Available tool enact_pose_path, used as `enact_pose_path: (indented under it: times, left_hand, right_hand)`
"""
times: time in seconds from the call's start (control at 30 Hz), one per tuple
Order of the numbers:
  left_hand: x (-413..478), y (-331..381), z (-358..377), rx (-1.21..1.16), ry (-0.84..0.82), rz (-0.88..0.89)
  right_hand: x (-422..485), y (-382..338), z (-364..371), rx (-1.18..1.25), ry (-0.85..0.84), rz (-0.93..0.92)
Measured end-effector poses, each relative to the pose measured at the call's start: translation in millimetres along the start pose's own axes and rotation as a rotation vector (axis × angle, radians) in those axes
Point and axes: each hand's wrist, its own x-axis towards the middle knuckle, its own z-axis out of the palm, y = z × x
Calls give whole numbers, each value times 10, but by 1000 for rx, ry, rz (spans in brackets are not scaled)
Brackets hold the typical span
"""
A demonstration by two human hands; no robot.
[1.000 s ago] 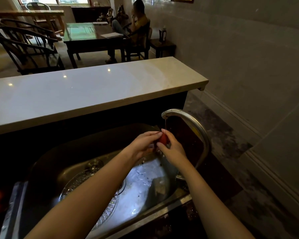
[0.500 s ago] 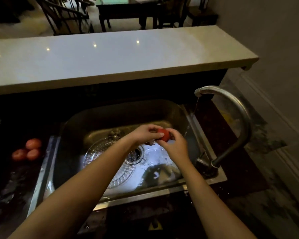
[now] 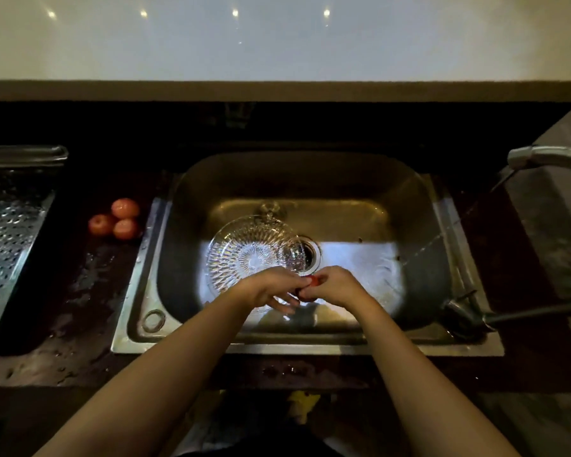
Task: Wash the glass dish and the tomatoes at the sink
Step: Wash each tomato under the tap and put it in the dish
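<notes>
Steel sink fills the middle of the dark wet surface, with one perforated metal tray at its far left. One tap reaches in from the right, and its thin stream slants down onto the basin's right side, well apart from the hands. One glass dish lies flat on the basin floor, its right edge overlapping the drain.

Over the dish's near rim the two hands meet. The left hand cups a small red tomato from its side, fingers reaching beneath it. The right hand has its fingers curled on the other side, so both are gripping the one fruit, which is mostly hidden.

The step looks like rubbing this tomato clean. To do it well, it probably needs carrying right into the stream, then turning between the fingers so every side is rinsed, with a light grip because wet skin slips.

Three more tomatoes sit clustered, touching, on the surface just left of the sink, making four in all.
</notes>
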Motion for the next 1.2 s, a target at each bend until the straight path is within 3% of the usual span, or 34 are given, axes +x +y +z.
enact_pose_path:
  times: [0.1,0.2,0.4,0.53,0.67,0.87,1.1,1.2]
  left_hand:
    - [9,-243,-186,-30,45,-43]
    - [-9,-430,-399,-59,216,-1]
    - [-79,-619,-879,166,645,203]
    - [-259,-725,-1163,446,817,368]
    - [-619,-964,-1424,720,948,613]
    - [-870,-1521,-1599,1076,931,593]
    - [-845,-1588,-1608,1122,900,493]
    - [-864,-1577,-1611,1134,883,489]
  right_hand:
    - [146,-140,195,-90,-137,-42]
    - [327,-319,454,-133,-185,-102]
    - [793,-690,933,-135,-30,-290]
    - [1126,-723,1121,-115,124,-185]
    - [1304,-662,1249,-193,171,-152]
    - [1403,-529,1367,-237,208,-155]
    - [1463,-550,1280,-371,150,-84]
    - [1435,-869,1191,-388,214,-196]
